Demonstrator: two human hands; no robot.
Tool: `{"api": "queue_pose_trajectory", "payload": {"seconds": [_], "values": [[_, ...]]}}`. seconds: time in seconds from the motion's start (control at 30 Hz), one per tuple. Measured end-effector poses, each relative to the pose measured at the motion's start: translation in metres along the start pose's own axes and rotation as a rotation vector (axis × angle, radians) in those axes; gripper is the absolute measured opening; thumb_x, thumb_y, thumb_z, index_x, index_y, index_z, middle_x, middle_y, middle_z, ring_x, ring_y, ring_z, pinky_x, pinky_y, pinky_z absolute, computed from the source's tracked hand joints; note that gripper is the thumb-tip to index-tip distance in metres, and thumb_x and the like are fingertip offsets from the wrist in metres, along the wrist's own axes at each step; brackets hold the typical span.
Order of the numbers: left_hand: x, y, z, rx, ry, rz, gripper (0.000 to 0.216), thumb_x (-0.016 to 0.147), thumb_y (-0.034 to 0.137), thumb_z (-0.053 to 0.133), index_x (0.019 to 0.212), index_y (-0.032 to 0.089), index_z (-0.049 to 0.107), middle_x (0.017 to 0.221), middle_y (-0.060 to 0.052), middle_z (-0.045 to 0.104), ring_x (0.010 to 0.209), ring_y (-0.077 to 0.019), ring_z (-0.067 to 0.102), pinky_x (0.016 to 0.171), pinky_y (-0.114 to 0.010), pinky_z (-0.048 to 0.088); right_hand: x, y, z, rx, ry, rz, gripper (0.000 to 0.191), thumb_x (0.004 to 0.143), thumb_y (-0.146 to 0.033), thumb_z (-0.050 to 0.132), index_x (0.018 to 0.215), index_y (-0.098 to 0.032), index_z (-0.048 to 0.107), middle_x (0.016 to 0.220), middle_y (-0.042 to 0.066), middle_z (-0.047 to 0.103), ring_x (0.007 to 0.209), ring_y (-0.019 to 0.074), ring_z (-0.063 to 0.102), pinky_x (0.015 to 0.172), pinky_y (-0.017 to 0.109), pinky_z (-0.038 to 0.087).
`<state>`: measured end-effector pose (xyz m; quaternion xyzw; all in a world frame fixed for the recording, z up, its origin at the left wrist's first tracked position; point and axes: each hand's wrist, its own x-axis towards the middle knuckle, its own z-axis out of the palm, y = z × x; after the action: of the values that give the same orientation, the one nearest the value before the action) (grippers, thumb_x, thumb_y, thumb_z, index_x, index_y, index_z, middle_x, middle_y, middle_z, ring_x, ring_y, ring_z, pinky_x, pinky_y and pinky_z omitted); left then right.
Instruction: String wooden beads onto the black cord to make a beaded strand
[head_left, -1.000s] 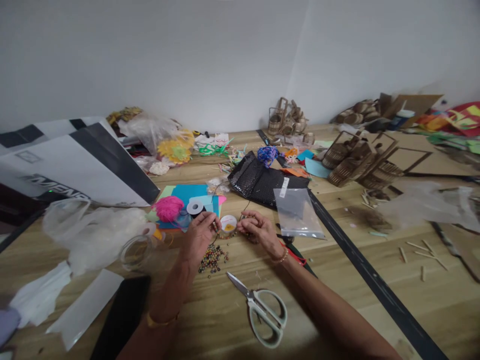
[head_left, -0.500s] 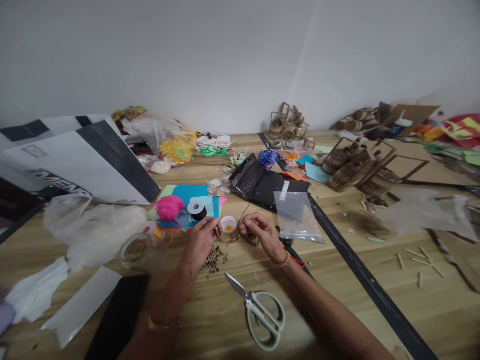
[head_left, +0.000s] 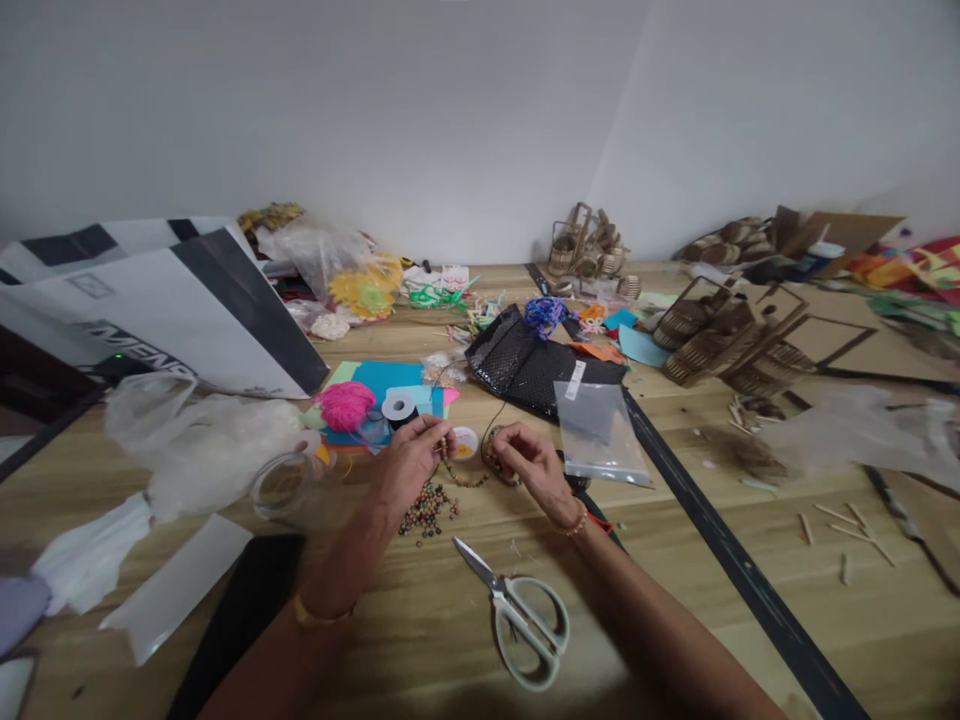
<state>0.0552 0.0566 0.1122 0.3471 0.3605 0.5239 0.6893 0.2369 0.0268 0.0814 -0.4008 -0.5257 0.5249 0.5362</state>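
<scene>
My left hand (head_left: 417,452) pinches a string of small multicoloured beads (head_left: 466,483), which sags in a curve towards my right hand. Thumb and fingers of my right hand (head_left: 531,468) are closed at the string's other side, where beads bunch in a loop; the fingertips partly hide it. Dark cord rises from that loop. Below my left hand lies a pile of loose beads (head_left: 429,510). Between the hands stands a small round white tub (head_left: 466,443) with a yellow mark. Scissors (head_left: 517,620) with pale handles lie nearer me, slightly parted.
Left of the hands are a black thread spool (head_left: 399,408), pink yarn (head_left: 346,406) and plastic bags (head_left: 217,450). Beyond lies a black bubble mailer (head_left: 525,365), with a clear zip bag (head_left: 604,432) over its edge. Small wooden baskets (head_left: 697,330) stand at right.
My left hand has lifted slightly and shifted right with the beaded string. My right fingers have come down onto the bunched loop. The whole view has shifted a little.
</scene>
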Motion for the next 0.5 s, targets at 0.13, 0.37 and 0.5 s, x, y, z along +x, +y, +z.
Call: {"api": "queue_pose_trajectory", "payload": {"seconds": [0.13, 0.37, 0.5], "values": [[0.0, 0.01, 0.011, 0.005, -0.032, -0.051, 0.018, 0.061, 0.017, 0.077, 0.065, 0.012, 0.06, 0.058, -0.002, 0.063, 0.056, -0.0126, 0.059, 0.057, -0.025, 0.047, 0.003, 0.005, -0.005, 0.034, -0.019, 0.032, 0.029, 0.082, -0.044, 0.063, 0.08, -0.015, 0.06, 0.059, -0.001, 0.058, 0.043, 0.0073, 0.046, 0.04, 0.019, 0.035], [0.007, 0.009, 0.012, -0.05, -0.077, -0.144, 0.014, 0.065, 0.012, 0.075, 0.067, 0.012, 0.06, 0.06, -0.002, 0.064, 0.057, -0.0124, 0.06, 0.056, -0.023, 0.047, 0.01, 0.016, -0.007, 0.105, -0.004, 0.124, 0.032, 0.072, -0.043, 0.072, 0.078, -0.015, 0.059, 0.059, -0.001, 0.061, 0.046, 0.008, 0.051, 0.044, 0.019, 0.042], [0.009, 0.003, 0.01, -0.091, -0.079, -0.184, 0.011, 0.07, 0.01, 0.071, 0.066, 0.011, 0.061, 0.062, -0.003, 0.064, 0.059, -0.0126, 0.061, 0.058, -0.023, 0.048, 0.008, 0.015, -0.004, 0.07, -0.064, 0.12, 0.035, 0.072, -0.046, 0.072, 0.084, -0.017, 0.056, 0.064, -0.002, 0.059, 0.048, 0.0086, 0.051, 0.045, 0.02, 0.041]]}}
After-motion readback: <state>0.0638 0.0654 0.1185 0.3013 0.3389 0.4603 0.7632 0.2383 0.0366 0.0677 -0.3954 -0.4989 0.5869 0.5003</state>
